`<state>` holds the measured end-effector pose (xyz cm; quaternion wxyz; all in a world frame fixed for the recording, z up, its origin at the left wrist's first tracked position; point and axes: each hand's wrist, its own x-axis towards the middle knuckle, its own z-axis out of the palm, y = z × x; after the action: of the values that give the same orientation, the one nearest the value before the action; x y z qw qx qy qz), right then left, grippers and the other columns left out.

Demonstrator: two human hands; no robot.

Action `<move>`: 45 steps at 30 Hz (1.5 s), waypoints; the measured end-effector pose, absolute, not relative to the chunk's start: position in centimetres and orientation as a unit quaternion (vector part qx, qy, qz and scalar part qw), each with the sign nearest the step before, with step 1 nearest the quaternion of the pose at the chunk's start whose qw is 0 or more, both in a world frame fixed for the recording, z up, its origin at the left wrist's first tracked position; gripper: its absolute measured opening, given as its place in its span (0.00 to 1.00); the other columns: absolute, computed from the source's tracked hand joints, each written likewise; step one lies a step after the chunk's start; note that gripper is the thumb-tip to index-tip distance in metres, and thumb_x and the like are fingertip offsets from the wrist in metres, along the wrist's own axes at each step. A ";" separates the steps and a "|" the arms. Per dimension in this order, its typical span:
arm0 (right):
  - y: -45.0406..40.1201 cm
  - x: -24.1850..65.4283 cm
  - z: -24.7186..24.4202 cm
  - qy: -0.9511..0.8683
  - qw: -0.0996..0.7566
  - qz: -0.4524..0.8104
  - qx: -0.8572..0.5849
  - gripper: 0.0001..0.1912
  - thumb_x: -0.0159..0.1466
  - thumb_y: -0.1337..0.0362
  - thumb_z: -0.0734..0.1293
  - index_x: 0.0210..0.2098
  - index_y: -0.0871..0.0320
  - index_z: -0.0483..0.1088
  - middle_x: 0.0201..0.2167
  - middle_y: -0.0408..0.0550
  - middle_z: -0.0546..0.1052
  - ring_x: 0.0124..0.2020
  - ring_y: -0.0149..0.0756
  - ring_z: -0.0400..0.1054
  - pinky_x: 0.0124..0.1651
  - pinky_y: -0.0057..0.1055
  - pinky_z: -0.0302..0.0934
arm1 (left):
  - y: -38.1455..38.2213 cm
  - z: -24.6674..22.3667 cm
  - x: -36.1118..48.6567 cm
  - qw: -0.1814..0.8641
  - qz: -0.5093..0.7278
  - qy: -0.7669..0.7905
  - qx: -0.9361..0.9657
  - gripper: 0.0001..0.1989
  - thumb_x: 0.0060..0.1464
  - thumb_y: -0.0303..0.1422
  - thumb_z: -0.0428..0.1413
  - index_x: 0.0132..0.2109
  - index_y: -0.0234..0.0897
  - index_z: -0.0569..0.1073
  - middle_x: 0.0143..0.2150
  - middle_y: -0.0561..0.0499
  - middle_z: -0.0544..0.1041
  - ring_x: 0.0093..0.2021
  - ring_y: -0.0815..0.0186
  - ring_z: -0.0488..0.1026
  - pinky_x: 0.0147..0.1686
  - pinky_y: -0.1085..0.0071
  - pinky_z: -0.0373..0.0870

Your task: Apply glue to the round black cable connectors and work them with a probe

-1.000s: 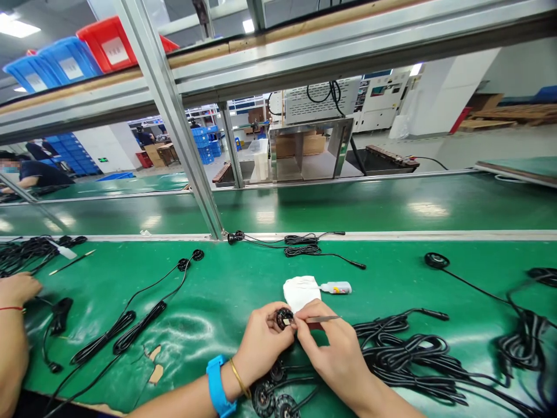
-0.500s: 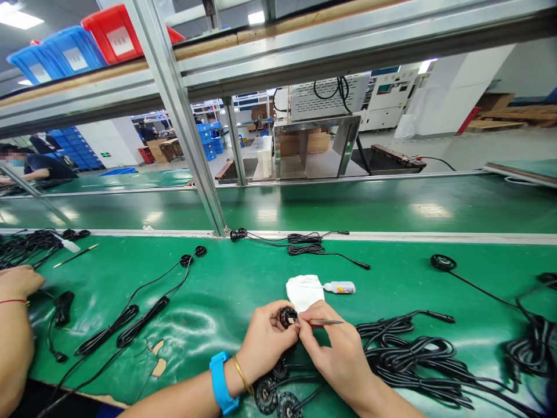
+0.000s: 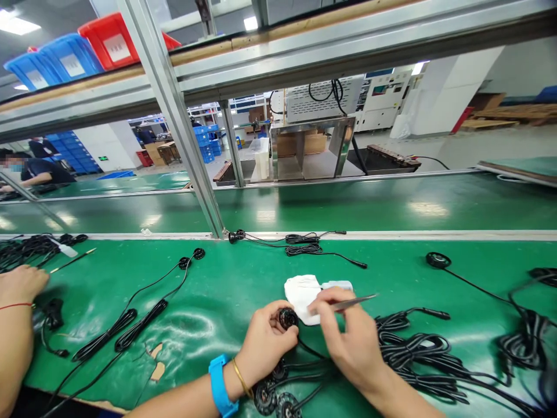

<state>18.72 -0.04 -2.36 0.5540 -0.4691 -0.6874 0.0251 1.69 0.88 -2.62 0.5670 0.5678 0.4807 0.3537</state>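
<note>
Fingers of your left hand point(image 3: 267, 339) close narrowly around one round black part point(image 3: 288, 318), its face turned up, probably so you can see it. Its cable runs down and right, beneath your right hand point(image 3: 352, 339). That hand's thumb and fingers pinch one pair of metal tweezers point(image 3: 359, 301), sloping up and rightward, seemingly kept clear of the part; you cannot tell which end is the tip.

Just beyond your right fingertips lie one white cloth point(image 3: 300, 290) and one bottle point(image 3: 346, 285), partly covered, both likely within easy reach. Below your left fingers sit at least three black discs point(image 3: 264, 397), bunched together. Right of your right fingers is a heap of black cables point(image 3: 413, 348), too tangled to count. Well left of your left fingers, two coiled cables point(image 3: 141, 326) lie side by side, ending in two small rings point(image 3: 199, 253).
</note>
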 end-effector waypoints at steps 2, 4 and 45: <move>1.1 21.3 -2.1 -0.661 0.487 -0.047 -0.569 0.09 0.71 0.61 0.57 0.45 0.57 0.65 0.35 0.49 0.76 0.33 0.35 0.73 0.36 0.30 0.66 | 1.0 -2.6 1.7 0.560 0.342 0.499 0.566 0.17 0.44 0.24 0.59 0.45 0.31 0.75 0.28 0.56 0.71 0.26 0.72 0.64 0.28 0.76 0.63; 2.4 24.2 -2.3 -0.661 0.344 -0.112 -0.657 0.12 0.71 0.60 0.56 0.46 0.58 0.67 0.37 0.52 0.76 0.36 0.41 0.73 0.33 0.32 0.64 | 1.0 -2.6 1.7 0.555 0.334 0.507 0.568 0.17 0.44 0.24 0.59 0.45 0.31 0.75 0.28 0.56 0.70 0.26 0.73 0.63 0.27 0.76 0.63; -1.1 18.8 -2.0 -0.794 0.431 -0.001 -0.429 0.05 0.67 0.72 0.63 0.37 0.57 0.68 0.28 0.43 0.71 0.29 0.32 0.67 0.33 0.28 0.59 | 1.6 -0.6 -0.4 0.426 0.400 0.453 0.673 0.15 0.52 0.24 0.61 0.47 0.40 0.75 0.46 0.49 0.80 0.48 0.60 0.76 0.52 0.65 0.71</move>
<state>18.83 -1.06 -1.95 0.4310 -0.4287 -0.7940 -0.0009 -0.38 1.62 -0.58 0.4258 0.6734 0.4534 0.3997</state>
